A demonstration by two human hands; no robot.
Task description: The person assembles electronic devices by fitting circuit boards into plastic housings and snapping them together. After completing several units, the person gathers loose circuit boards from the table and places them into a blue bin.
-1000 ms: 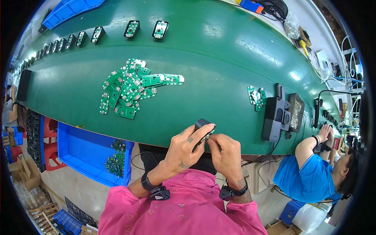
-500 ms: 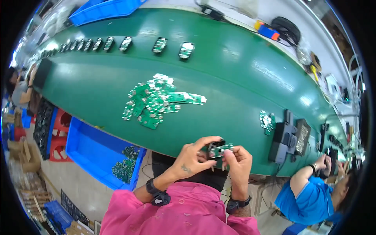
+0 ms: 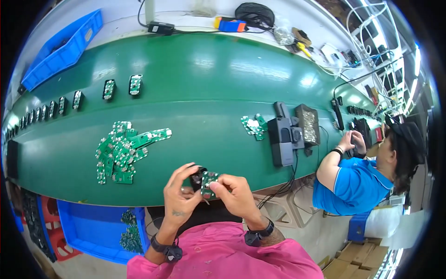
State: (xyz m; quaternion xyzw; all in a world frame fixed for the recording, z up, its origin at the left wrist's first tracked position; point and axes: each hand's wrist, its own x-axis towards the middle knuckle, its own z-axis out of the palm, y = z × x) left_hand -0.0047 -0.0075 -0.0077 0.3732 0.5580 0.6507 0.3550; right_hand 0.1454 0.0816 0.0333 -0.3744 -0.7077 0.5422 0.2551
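Above the bench's front edge, my left hand (image 3: pixel 178 199) grips a small black plastic housing (image 3: pixel 197 178) between thumb and fingers. My right hand (image 3: pixel 238 197) pinches a green circuit board (image 3: pixel 210 179) close against the housing's right side, thumb lying on its face. Whether the board touches the housing, I cannot tell. A loose pile of green circuit boards (image 3: pixel 121 151) lies left of my hands. A smaller cluster of boards (image 3: pixel 254 125) is to the right. Along the far left runs a row of black housings with boards in them, its nearest housing (image 3: pixel 135 85) at the right end.
Dark grey devices (image 3: pixel 281 142) and an open black box (image 3: pixel 307 125) stand right on the green bench (image 3: pixel 200 125). A co-worker in a blue shirt (image 3: pixel 362 179) works farther right. A blue bin with boards (image 3: pixel 88 228) sits below the front edge; another blue bin (image 3: pixel 62 51) is back left.
My view has swung right, so the bench and its piles sit farther left in the picture. The board has turned from lying crosswise to more upright beside the housing.
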